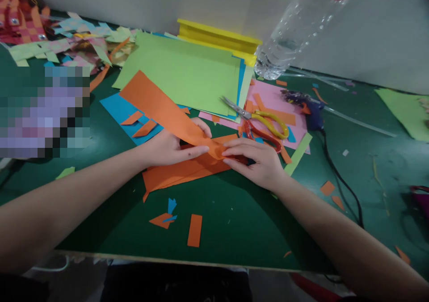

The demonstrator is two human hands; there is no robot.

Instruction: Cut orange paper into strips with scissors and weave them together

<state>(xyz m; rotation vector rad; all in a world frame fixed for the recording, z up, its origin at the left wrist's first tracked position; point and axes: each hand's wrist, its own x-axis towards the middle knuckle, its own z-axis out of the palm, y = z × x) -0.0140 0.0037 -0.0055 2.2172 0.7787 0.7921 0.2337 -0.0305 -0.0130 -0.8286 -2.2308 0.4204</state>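
Note:
Both hands hold a long orange paper strip (161,105) over the green table. Near the strip's right end, my left hand (174,148) grips it between thumb and fingers. My right hand (254,159) pinches that same end, which looks curled or folded over. From there the strip's wide free part rises toward the upper left. Beneath the hands lies another orange paper piece (187,174). Scissors (253,116) with yellow and red handles rest, blades apart, just beyond my right hand. Blue paper (117,110) with small orange scraps lies past my left hand.
Green paper sheets (184,69) are stacked at the back beside a yellow folded paper piece (217,38). A clear bottle (284,38) stands behind the pink paper (268,92). A glue gun (313,114) trails its cord at right. Paper scraps (194,230) lie near the front edge.

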